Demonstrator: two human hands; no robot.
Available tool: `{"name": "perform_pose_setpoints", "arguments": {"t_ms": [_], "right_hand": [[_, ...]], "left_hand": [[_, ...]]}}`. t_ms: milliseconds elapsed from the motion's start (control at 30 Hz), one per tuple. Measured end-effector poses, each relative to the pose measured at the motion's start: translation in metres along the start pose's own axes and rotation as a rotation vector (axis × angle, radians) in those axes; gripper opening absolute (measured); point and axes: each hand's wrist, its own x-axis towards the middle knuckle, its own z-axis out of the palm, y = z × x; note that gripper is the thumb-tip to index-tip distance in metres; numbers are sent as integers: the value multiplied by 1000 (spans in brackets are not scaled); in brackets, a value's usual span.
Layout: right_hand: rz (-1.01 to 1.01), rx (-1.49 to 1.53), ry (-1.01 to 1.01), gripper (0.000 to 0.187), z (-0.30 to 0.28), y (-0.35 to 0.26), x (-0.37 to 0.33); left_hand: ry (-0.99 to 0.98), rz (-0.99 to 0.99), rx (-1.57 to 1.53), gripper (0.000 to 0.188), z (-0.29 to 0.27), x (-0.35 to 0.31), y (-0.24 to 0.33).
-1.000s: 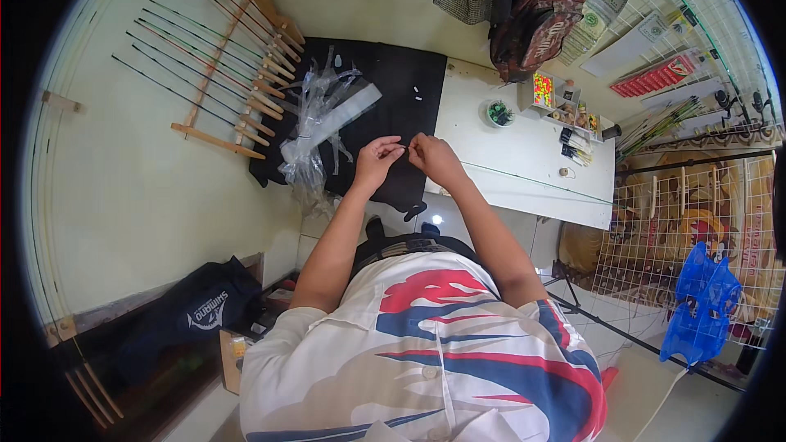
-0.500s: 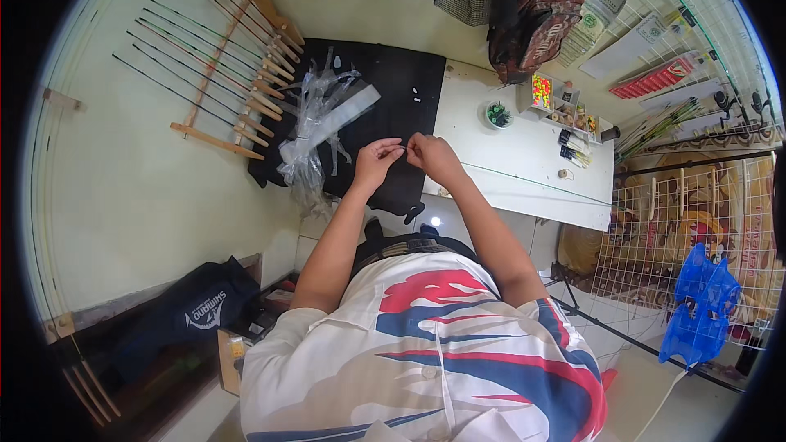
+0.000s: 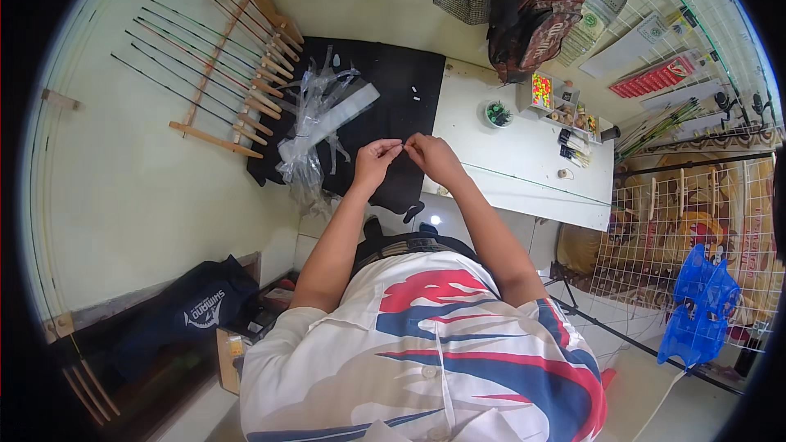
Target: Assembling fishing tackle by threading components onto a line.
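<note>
My left hand (image 3: 376, 161) and my right hand (image 3: 434, 156) meet fingertip to fingertip over the front part of a black cloth (image 3: 385, 131). Both are pinched closed. Whatever lies between the fingertips is too small to name. Left of my left hand, a heap of clear plastic bags (image 3: 304, 147) lies on the cloth, with a pale flat strip (image 3: 352, 108) among it. Beyond my hands are two small white pieces (image 3: 415, 94) on the cloth.
To the right, a white table (image 3: 524, 172) bears a potted plant (image 3: 497, 114), an organizer box (image 3: 565, 105) and a bundle of thin white-tipped sticks (image 3: 575, 148). A wooden rack (image 3: 214, 139) of thin rods stands left. A blue net (image 3: 698, 307) hangs on a wire grid at right.
My right hand has shifted very slightly left, closer to the left fingertips. The rest stays in place.
</note>
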Motion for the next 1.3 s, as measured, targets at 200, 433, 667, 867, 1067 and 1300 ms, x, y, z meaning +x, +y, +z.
{"name": "perform_pose_setpoints", "arguments": {"t_ms": [200,433,667,867,1067,1300], "right_hand": [[21,-4,-16,16,-1,0,0],[34,21,-17,16,-3,0,-3],[-38,-35,61,25,-7,15,-14],[306,42,-127,26,-18,32,-36],[230,87,-48,21,-10,43,-43],[264,150,-33,20,-2,54,-42]], "left_hand": [[21,41,51,21,2,-1,2],[28,37,124,12,5,-2,7],[46,111,98,10,5,2,-6],[134,117,132,12,0,4,-11],[162,59,149,16,-1,7,-6],[285,253,280,15,0,7,1]]}}
